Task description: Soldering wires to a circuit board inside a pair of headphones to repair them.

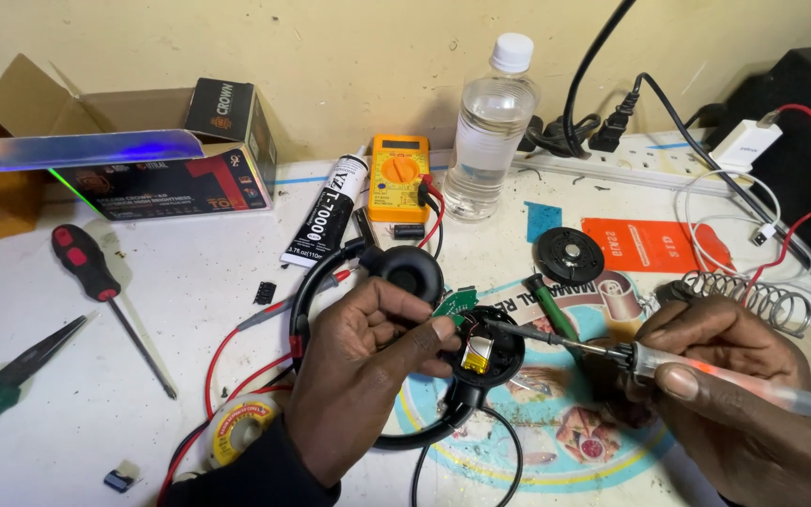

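two hands are at work over a cluttered white counter (190,282). the left hand (359,366) has its fingers (424,333) curled shut round the opened earcup (488,355) of a black headset, just left of a round printed mat (556,441); inside the cup sit a small yellowish battery cell and thin wires, with a green circuit board (455,302) at its upper edge. the right hand (734,394) grips a soldering iron (668,364) in a closed pen hold, its thin metal tip reaching into the cup, close to the left fingertips.

likely risks, as i judge them: the tip sits very near the soft battery pouch and bare skin, so a small slip could scorch either; the fine wires could lift if the cup turns in the grip; the iron's cord could drag on the coiled stand (753,299).

materials vary: the headband is smooth matte plastic, the other ear pad (408,272) soft and ring-shaped, the iron's handle translucent with a reddish glow, the solder spool (241,424) flat and round. a clear water bottle (492,127) and an orange multimeter (399,176) stand behind.
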